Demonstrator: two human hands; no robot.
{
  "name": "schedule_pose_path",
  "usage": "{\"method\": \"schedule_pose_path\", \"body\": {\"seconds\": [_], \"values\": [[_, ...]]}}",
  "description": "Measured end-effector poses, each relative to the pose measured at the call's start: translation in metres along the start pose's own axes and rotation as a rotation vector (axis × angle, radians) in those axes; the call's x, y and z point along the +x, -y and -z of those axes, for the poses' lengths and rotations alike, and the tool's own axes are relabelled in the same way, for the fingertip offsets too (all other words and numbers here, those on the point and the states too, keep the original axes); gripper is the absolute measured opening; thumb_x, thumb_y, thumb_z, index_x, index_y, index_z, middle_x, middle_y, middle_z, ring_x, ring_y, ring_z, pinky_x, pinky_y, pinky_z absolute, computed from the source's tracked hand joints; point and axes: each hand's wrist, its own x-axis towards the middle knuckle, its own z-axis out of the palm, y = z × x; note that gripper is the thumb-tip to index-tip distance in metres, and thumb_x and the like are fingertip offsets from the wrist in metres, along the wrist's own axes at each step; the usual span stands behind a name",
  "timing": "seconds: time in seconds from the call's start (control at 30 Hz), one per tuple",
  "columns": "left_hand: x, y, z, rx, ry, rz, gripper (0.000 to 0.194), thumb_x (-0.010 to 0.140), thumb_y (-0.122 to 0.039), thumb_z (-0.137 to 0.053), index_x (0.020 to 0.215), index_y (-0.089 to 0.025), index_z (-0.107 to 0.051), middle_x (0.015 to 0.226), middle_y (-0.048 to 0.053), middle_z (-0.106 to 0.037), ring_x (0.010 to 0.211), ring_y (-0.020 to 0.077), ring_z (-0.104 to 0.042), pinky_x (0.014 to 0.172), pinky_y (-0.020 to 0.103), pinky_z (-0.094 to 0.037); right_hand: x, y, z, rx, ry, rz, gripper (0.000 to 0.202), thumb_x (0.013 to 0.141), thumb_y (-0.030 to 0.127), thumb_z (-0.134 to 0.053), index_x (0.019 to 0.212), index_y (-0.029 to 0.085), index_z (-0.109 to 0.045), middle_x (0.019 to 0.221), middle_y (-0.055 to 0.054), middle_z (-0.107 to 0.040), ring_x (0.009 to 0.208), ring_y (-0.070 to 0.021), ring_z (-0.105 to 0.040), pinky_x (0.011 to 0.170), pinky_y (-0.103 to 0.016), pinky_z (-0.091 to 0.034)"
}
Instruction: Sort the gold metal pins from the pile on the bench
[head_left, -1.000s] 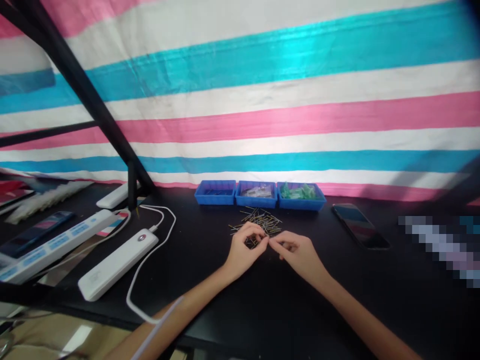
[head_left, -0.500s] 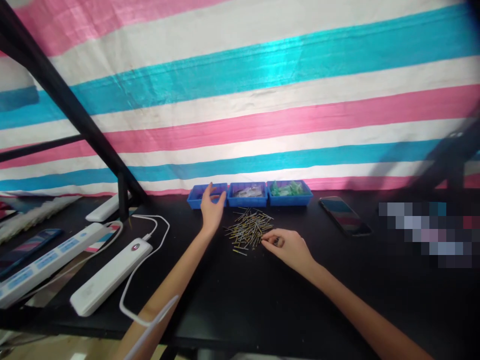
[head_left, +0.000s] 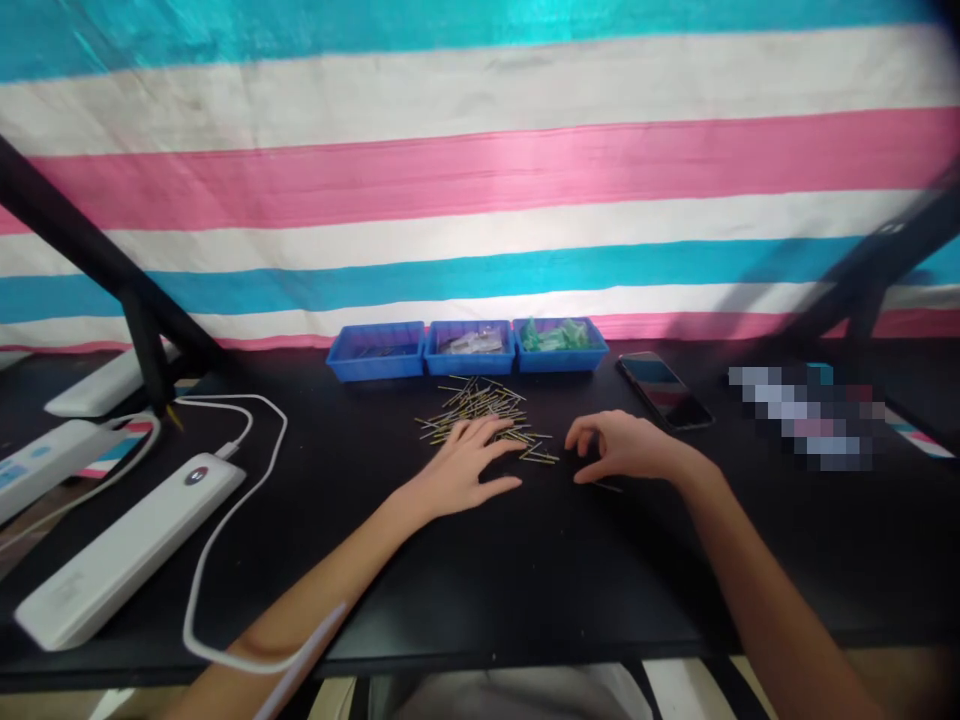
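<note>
A loose pile of thin yellow-and-silver metal pins point(head_left: 480, 400) lies on the black table; their exact kind is too small to tell. My left hand point(head_left: 472, 465) rests palm down over the near side of the pile, fingers spread. To the right of the pile, my right hand point(head_left: 626, 445) is curved, its thumb and fingers apart with nothing visible between them. One thin pin point(head_left: 609, 487) lies under its edge. Behind the pile stand three blue trays: the left tray point(head_left: 379, 368) has a few thin pieces, the middle tray point(head_left: 469, 366) clear bags, the right tray point(head_left: 562, 362) green bags.
A phone point(head_left: 664, 390) lies right of the trays, near a blurred-out patch point(head_left: 806, 415). On the left are a white power bank point(head_left: 127, 555) with a white cable point(head_left: 199, 570) and a power strip point(head_left: 49, 465). A striped sheet point(head_left: 480, 170) hangs behind.
My left hand has come from the left tray down onto the pile. My right hand has moved right, off the pile's edge, and its pinch has opened. The view has tilted down.
</note>
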Motion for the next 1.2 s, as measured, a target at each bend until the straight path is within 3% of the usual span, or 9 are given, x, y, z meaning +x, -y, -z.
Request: {"method": "schedule_pose_path", "body": {"seconds": [0.1, 0.3, 0.47, 0.63, 0.77, 0.87, 1.0, 1.2], "values": [[0.003, -0.003, -0.007, 0.036, -0.025, 0.006, 0.036, 0.091, -0.037, -0.039, 0.125, -0.029, -0.046, 0.137, 0.007, -0.039, 0.131, 0.0240, -0.025, 0.104, 0.045, -0.023, -0.003, -0.005, -0.002, 0.018, 0.039, -0.034, 0.028, 0.056, 0.039, -0.074, 0.080, 0.025, -0.066, 0.075, 0.002, -0.067, 0.066, -0.0162, -0.062, 0.053, -0.022, -0.040], [0.004, -0.011, -0.013, 0.023, -0.147, 0.003, 0.030, 0.092, -0.024, -0.038, 0.119, -0.025, -0.051, 0.132, 0.007, -0.046, 0.130, 0.0223, -0.030, 0.101, 0.042, -0.029, -0.013, -0.017, 0.003, 0.117, 0.079, -0.030, 0.037, 0.049, 0.033, -0.078, 0.083, 0.024, -0.066, 0.077, 0.000, -0.066, 0.057, -0.0160, -0.061, 0.045, -0.022, -0.040], [0.003, -0.021, -0.018, 0.001, -0.122, -0.071, 0.026, 0.090, -0.029, -0.042, 0.109, -0.022, -0.059, 0.130, 0.008, -0.048, 0.129, 0.0226, -0.031, 0.102, 0.041, -0.028, -0.006, -0.022, -0.001, 0.079, 0.010, -0.046, 0.017, 0.062, 0.029, -0.070, 0.078, 0.024, -0.066, 0.065, 0.002, -0.066, 0.057, -0.0152, -0.061, 0.047, -0.021, -0.038], [0.004, -0.020, -0.017, 0.040, -0.161, -0.013, 0.027, 0.090, -0.031, -0.043, 0.110, -0.022, -0.059, 0.130, 0.008, -0.048, 0.130, 0.0236, -0.029, 0.102, 0.042, -0.027, 0.005, 0.000, -0.015, -0.036, -0.180, -0.024, 0.009, 0.073, 0.025, -0.061, 0.082, 0.026, -0.065, 0.071, 0.004, -0.068, 0.064, -0.0140, -0.061, 0.051, -0.021, -0.036], [0.005, -0.012, -0.010, 0.052, -0.325, 0.061, 0.020, 0.088, -0.030, -0.048, 0.095, -0.022, -0.065, 0.117, 0.006, -0.057, 0.123, 0.0226, -0.040, 0.098, 0.040, -0.031, 0.008, 0.026, -0.027, -0.061, -0.261, 0.068, 0.019, 0.080, 0.025, -0.055, 0.096, 0.031, -0.062, 0.082, 0.005, -0.067, 0.071, -0.0137, -0.060, 0.055, -0.021, -0.034], [0.005, -0.010, -0.007, 0.036, -0.429, 0.082, 0.016, 0.084, -0.031, -0.053, 0.088, -0.023, -0.067, 0.107, 0.005, -0.062, 0.115, 0.0227, -0.046, 0.095, 0.040, -0.033, 0.009, 0.036, -0.029, 0.041, -0.337, 0.137, 0.018, 0.083, 0.027, -0.051, 0.097, 0.028, -0.063, 0.088, 0.002, -0.066, 0.067, -0.0123, -0.057, 0.057, -0.022, -0.036], [0.005, -0.010, -0.011, 0.003, -0.470, 0.040, 0.013, 0.081, -0.031, -0.058, 0.088, -0.025, -0.067, 0.103, 0.003, -0.064, 0.107, 0.0214, -0.052, 0.090, 0.038, -0.036, 0.011, 0.045, -0.035, 0.337, -0.437, 0.242, 0.018, 0.085, 0.026, -0.049, 0.094, 0.022, -0.063, 0.093, -0.001, -0.065, 0.065, -0.0106, -0.053, 0.061, -0.022, -0.041], [0.007, -0.009, -0.015, -0.077, -0.600, 0.056, 0.007, 0.079, -0.027, -0.061, 0.078, -0.024, -0.068, 0.096, 0.003, -0.065, 0.092, 0.0197, -0.059, 0.083, 0.036, -0.042, 0.014, 0.057, -0.047, 0.675, -0.329, 0.287, 0.020, 0.082, 0.030, -0.053, 0.093, 0.018, -0.065, 0.082, -0.001, -0.065, 0.056, -0.0082, -0.053, 0.052, -0.020, -0.042]]}}
